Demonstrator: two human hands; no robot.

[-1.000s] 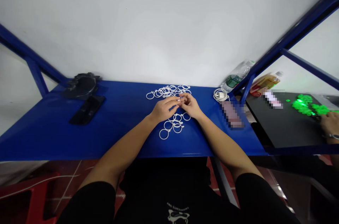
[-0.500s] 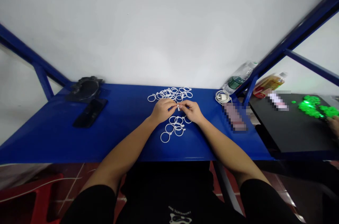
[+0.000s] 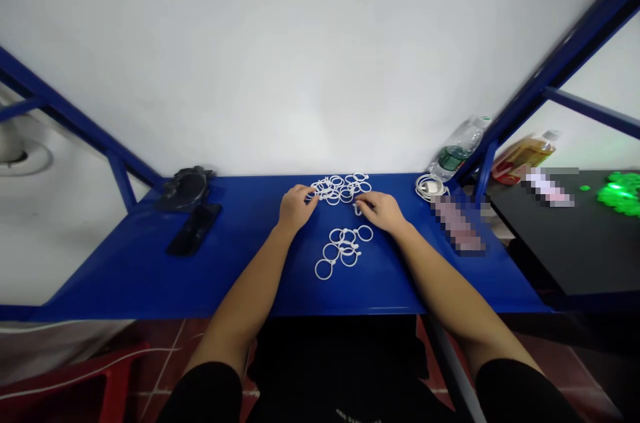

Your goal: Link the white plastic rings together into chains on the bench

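A far heap of white plastic rings (image 3: 341, 187) lies on the blue table (image 3: 240, 256) near the wall. My left hand (image 3: 295, 205) rests at the heap's left edge, fingertips pinched on a ring there. My right hand (image 3: 381, 208) is just right of the heap, fingers curled on a small white ring by the fingertips. A nearer cluster of white rings (image 3: 343, 247) lies flat between my forearms, touched by neither hand.
A dark phone (image 3: 194, 229) and a black object (image 3: 186, 187) sit at the left. A coiled white cable (image 3: 429, 187), a water bottle (image 3: 457, 145) and a drink bottle (image 3: 525, 156) stand at the right. A black table (image 3: 565, 236) carries green pieces (image 3: 623, 191).
My hands, held together over the near cluster before, have separated and reached forward to the far heap. The camera has swung, shifting the scene to the right.
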